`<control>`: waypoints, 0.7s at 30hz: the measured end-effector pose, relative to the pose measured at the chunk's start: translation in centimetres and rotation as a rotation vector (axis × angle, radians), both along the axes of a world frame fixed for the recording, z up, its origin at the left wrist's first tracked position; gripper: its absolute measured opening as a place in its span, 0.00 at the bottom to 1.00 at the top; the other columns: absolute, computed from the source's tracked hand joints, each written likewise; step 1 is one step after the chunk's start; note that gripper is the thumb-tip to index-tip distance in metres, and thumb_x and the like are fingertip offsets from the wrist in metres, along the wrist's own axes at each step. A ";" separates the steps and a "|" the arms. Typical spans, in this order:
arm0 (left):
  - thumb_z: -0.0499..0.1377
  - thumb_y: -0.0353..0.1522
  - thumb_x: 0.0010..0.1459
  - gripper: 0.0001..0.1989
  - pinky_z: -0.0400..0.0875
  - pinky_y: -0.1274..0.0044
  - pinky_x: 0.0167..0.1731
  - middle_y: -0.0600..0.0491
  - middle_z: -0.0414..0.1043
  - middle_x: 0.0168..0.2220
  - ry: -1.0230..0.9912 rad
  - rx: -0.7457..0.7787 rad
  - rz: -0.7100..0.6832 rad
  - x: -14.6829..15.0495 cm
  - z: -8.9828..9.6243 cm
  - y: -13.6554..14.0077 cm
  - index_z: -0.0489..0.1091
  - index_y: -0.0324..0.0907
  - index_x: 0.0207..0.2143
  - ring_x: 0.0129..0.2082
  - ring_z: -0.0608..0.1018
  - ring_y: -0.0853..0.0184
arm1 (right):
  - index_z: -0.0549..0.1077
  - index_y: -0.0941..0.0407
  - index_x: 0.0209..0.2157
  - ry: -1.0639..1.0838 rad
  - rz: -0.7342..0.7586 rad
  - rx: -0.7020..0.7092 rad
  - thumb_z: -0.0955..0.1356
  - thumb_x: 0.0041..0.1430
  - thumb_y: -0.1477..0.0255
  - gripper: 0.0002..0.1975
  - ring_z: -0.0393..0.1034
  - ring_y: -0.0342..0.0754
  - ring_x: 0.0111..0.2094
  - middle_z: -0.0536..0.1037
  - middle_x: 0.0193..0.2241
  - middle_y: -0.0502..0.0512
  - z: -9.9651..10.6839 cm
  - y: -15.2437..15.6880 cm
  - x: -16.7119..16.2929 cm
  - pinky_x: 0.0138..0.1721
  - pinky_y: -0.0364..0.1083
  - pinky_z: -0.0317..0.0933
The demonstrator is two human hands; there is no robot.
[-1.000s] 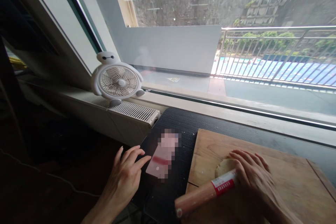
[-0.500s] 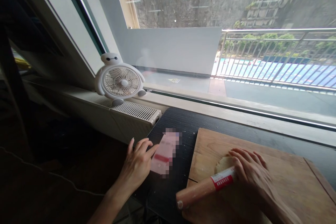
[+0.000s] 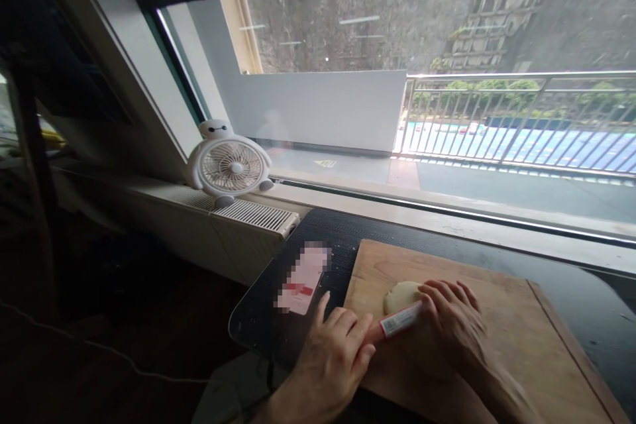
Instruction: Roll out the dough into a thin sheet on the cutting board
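My left hand (image 3: 330, 358) lies over the left end of a rolling pin (image 3: 375, 334), its fingers bent across it and one finger lifted. The pin is wooden, with a white and red label (image 3: 401, 320). My right hand (image 3: 457, 324) covers the pin's other end with curled fingers, hiding that end. Just beyond the pin, a flat round of pale dough (image 3: 400, 295) shows on the wooden board (image 3: 501, 351). Part of the dough is hidden by my right hand and the pin.
A pink, partly blurred flat object (image 3: 305, 281) lies on the black table (image 3: 265, 301) left of the board. Behind stands a white fan (image 3: 233, 169) on a radiator (image 3: 263, 215), beside a large window (image 3: 322, 106). A pale cable (image 3: 124, 358) runs at lower left.
My left hand has left the pink object's side and come right onto the rolling pin's left end. The pin has turned so its label shows mostly white. The view has shifted slightly.
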State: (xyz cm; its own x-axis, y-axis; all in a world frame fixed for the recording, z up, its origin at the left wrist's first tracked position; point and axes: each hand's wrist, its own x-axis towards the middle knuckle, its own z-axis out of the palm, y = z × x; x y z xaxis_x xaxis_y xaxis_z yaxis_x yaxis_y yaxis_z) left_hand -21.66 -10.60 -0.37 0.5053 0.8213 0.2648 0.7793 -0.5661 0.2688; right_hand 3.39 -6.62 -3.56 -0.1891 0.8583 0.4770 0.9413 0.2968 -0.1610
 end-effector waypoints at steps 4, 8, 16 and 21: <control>0.46 0.39 0.61 0.22 0.58 0.64 0.48 0.50 0.67 0.41 0.051 0.074 -0.035 1.5 -1.7 2.0 0.56 0.50 0.58 0.42 0.67 0.63 | 0.69 0.53 0.44 -0.006 -0.017 0.063 0.58 0.61 0.67 0.14 0.63 0.49 0.42 0.73 0.39 0.53 -0.2 -4.4 1.7 0.51 0.51 0.48; 0.45 0.47 0.59 0.24 0.59 0.68 0.45 0.50 0.65 0.44 0.113 0.100 -0.111 3.5 -1.1 6.1 0.59 0.53 0.55 0.44 0.66 0.63 | 0.70 0.54 0.37 -0.004 -0.148 0.051 0.57 0.63 0.67 0.13 0.62 0.49 0.36 0.73 0.31 0.53 -0.5 -6.8 2.2 0.42 0.48 0.51; 0.40 0.42 0.62 0.22 0.60 0.69 0.44 0.49 0.68 0.41 0.224 0.015 0.043 10.7 0.8 12.7 0.70 0.49 0.44 0.42 0.68 0.63 | 0.72 0.55 0.31 0.003 -0.423 -0.076 0.55 0.63 0.68 0.17 0.63 0.47 0.37 0.73 0.34 0.56 2.7 -2.5 3.2 0.40 0.47 0.50; 0.41 0.41 0.62 0.20 0.59 0.70 0.46 0.51 0.70 0.44 0.210 0.052 0.049 9.8 0.6 10.3 0.71 0.48 0.41 0.45 0.68 0.64 | 0.72 0.55 0.32 0.043 -0.369 -0.057 0.54 0.64 0.66 0.18 0.63 0.48 0.40 0.72 0.36 0.56 2.0 -3.7 3.0 0.43 0.47 0.50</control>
